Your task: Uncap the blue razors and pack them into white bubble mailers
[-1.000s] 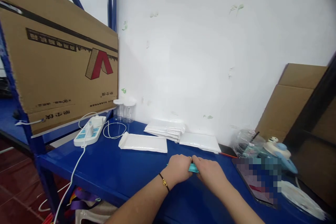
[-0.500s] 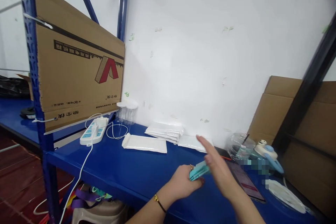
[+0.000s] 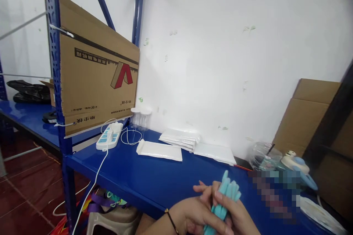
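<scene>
Bundle of turquoise strips sits between both hands, above the front of the blue tabletop. Left hand is wrapped around its lower part; right hand grips its middle, upper ends uneven. Stacked white packets lie near the wall, well apart from the hands.

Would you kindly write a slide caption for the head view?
Left hand and right hand hold a turquoise bundle at a blue table bearing white packets.
</scene>
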Motion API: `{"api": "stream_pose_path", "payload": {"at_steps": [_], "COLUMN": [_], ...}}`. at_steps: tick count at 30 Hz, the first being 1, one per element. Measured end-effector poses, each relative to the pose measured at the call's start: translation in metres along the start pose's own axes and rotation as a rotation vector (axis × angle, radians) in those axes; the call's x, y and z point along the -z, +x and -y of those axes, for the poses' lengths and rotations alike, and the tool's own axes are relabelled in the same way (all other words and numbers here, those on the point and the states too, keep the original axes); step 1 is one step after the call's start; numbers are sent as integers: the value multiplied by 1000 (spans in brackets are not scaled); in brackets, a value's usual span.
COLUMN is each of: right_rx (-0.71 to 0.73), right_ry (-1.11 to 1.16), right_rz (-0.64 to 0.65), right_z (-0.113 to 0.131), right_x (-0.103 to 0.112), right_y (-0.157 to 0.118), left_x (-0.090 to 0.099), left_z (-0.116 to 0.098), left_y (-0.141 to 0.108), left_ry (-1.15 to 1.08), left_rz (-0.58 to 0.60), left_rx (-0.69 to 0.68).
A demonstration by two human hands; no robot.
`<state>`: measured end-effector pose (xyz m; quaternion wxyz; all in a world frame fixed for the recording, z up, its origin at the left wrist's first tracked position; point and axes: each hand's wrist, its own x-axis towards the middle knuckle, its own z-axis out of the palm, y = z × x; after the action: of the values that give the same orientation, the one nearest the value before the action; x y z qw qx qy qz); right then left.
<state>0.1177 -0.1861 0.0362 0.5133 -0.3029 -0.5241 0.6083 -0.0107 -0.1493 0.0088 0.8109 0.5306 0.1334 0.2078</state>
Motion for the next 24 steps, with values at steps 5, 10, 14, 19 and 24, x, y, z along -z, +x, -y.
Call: {"api": "stream_pose_path", "payload": {"at_steps": [5,10,14,19,24], "right_rx": [179,266,273,214,180], "right_ry": [200,-27,-171,-366,-393], "right_rz": [-295,-473,-554,-612,-564], "right_z": [9,11,1,-11,-15], "right_x": [28,54,62,67,67], "right_y": [3,5,7,6,5], "left_x": [65,170,217,227,206], "left_z": [-49,-105,-122,-120,-119], "left_y": [-29,-41,-38,-38,-37], "left_ry": [958,1517,1598,1566,1168], "left_rz": [-429,-793,-713,-680,-759], "left_rx": [-79,242,490,370,121]}}
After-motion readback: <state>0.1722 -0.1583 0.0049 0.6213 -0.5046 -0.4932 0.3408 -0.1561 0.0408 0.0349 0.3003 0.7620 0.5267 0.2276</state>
